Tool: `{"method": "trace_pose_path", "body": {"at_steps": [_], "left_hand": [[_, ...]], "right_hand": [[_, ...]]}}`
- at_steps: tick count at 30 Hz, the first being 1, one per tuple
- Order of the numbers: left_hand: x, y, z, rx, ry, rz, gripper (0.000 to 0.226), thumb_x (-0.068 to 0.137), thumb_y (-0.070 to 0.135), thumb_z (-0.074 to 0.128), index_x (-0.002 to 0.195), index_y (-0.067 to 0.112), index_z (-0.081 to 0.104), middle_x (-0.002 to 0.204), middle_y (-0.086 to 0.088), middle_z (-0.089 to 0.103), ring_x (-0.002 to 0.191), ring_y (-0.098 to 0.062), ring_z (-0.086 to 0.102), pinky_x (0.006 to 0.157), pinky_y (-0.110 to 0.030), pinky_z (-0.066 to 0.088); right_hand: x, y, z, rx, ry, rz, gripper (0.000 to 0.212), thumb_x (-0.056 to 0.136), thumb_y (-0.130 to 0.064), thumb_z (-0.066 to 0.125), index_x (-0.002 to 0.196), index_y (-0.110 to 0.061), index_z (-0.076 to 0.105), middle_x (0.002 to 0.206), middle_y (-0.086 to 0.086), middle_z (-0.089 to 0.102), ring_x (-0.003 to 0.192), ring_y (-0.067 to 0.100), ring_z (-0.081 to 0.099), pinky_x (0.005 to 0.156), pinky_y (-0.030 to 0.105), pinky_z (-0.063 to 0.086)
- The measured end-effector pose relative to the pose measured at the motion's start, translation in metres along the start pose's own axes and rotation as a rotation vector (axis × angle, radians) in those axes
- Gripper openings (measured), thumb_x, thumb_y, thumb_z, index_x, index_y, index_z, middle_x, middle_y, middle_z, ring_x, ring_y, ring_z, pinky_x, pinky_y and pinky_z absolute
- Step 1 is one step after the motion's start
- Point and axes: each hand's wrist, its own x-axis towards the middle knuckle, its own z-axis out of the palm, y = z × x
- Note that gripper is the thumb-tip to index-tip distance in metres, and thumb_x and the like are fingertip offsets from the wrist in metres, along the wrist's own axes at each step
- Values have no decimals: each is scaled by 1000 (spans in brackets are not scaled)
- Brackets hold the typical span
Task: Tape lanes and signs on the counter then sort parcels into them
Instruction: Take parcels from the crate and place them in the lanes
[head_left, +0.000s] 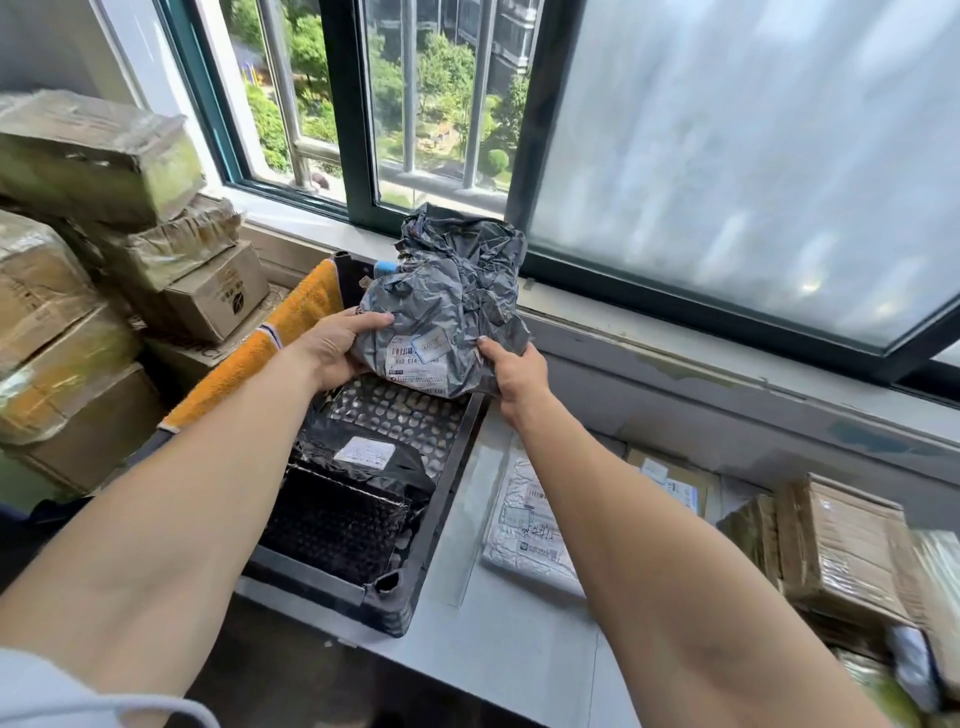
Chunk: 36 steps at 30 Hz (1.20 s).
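Observation:
A crumpled grey plastic parcel (447, 306) with a white shipping label is held up over the far end of a black crate (447, 499). My left hand (332, 348) grips its left side with the thumb on top. My right hand (511, 371) pinches its lower right corner. Inside the crate lie a black bubble mailer (332, 525) and a black bag with a white label (363, 452). On the pale counter (498, 649), a strip of clear tape (480, 499) runs beside the crate. A white mailer (530, 525) lies right of that strip.
Taped cardboard boxes (78, 260) are stacked at the left. More taped boxes (841, 545) sit on the counter at the right. An orange towel (260, 348) hangs over the crate's left rim. A window with a dark green frame (519, 156) rises behind the sill.

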Motion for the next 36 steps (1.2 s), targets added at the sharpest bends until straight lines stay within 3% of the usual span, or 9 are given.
{"method": "trace_pose_path", "body": {"at_steps": [5, 8, 15, 19, 22, 26, 28, 32, 36], "left_hand": [[2, -2, 14, 31, 16, 9, 13, 91, 6, 61, 97, 17, 66, 81, -3, 76, 70, -17, 73, 70, -33, 59], [3, -3, 26, 34, 17, 6, 13, 91, 6, 62, 98, 16, 66, 82, -3, 76, 72, -18, 72, 77, -36, 57], [11, -8, 80, 46, -41, -2, 13, 89, 4, 63, 95, 15, 67, 80, -5, 76, 68, -19, 73, 62, -32, 61], [18, -22, 121, 112, -73, -44, 13, 90, 2, 63, 97, 13, 65, 73, -5, 75, 60, -18, 72, 55, -30, 59], [24, -38, 144, 233, -72, -85, 22, 87, -3, 65, 106, 8, 65, 71, -5, 74, 56, -17, 70, 50, -27, 56], [36, -76, 166, 557, -55, -74, 34, 82, -4, 71, 115, -4, 64, 98, -16, 69, 86, -29, 68, 85, -43, 58], [39, -99, 175, 710, -42, -71, 22, 79, -1, 75, 99, 0, 67, 91, -16, 65, 83, -26, 63, 84, -45, 55], [39, -139, 183, 955, -53, -106, 30, 75, 7, 81, 72, 19, 53, 84, -8, 59, 75, -20, 54, 67, -31, 44], [42, -183, 185, 972, -41, -218, 25, 79, 5, 77, 92, 19, 61, 90, -9, 61, 69, -19, 53, 63, -27, 41]], "right_hand": [[-4, -6, -14, 26, 0, -11, 32, 83, -3, 74, 112, -6, 60, 91, 8, 74, 67, 20, 72, 69, 41, 61], [-4, -9, -26, 28, 0, -21, 30, 83, -4, 74, 109, -8, 61, 93, 10, 74, 69, 22, 72, 70, 41, 61], [-2, -21, -77, 15, 124, -104, 32, 83, -16, 76, 111, -11, 62, 110, 13, 72, 102, 31, 68, 95, 51, 52], [-6, -28, -120, -6, 219, -120, 19, 84, -24, 75, 100, -18, 66, 105, 7, 73, 103, 27, 68, 98, 48, 51], [-11, -27, -156, -56, 304, -104, 13, 85, -24, 75, 94, -19, 67, 99, 8, 74, 99, 27, 69, 94, 44, 54], [-18, -13, -203, -147, 335, -42, 20, 87, -14, 73, 101, -6, 61, 89, 6, 71, 78, 18, 69, 68, 26, 58], [-20, 2, -225, -249, 364, -5, 22, 87, -12, 71, 100, -12, 53, 80, -2, 65, 69, 10, 63, 56, 18, 52], [-21, 41, -259, -479, 419, 151, 22, 84, -11, 70, 93, 8, 65, 95, 22, 70, 86, 26, 63, 79, 44, 52], [-14, 71, -273, -539, 451, 260, 14, 85, -13, 73, 82, -9, 60, 100, 15, 65, 90, 24, 59, 77, 34, 46]]}}
